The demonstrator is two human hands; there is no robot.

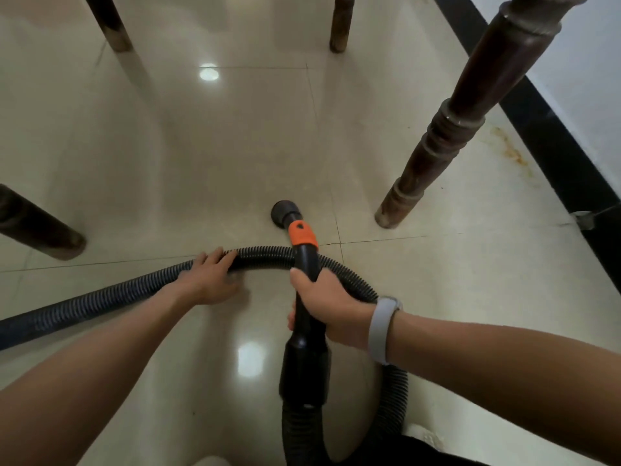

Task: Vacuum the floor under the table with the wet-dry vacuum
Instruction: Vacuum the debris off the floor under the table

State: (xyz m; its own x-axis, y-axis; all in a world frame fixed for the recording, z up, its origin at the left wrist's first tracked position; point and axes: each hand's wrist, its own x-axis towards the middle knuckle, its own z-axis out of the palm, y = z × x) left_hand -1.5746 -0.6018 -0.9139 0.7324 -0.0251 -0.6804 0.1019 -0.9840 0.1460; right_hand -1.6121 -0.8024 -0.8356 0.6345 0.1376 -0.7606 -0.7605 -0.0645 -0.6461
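A black vacuum wand with an orange collar points away from me, and its round black nozzle sits on the cream tile floor. My right hand grips the wand below the collar. The ribbed black hose loops from the wand's base round to the right, passes under the wand and runs off to the left. My left hand lies on top of the hose with its fingers over it.
Dark turned wooden table legs stand around the nozzle: one close on the right, one at left, two at the back. A black skirting strip and white wall run along the right. Rust-coloured stains mark the tiles there.
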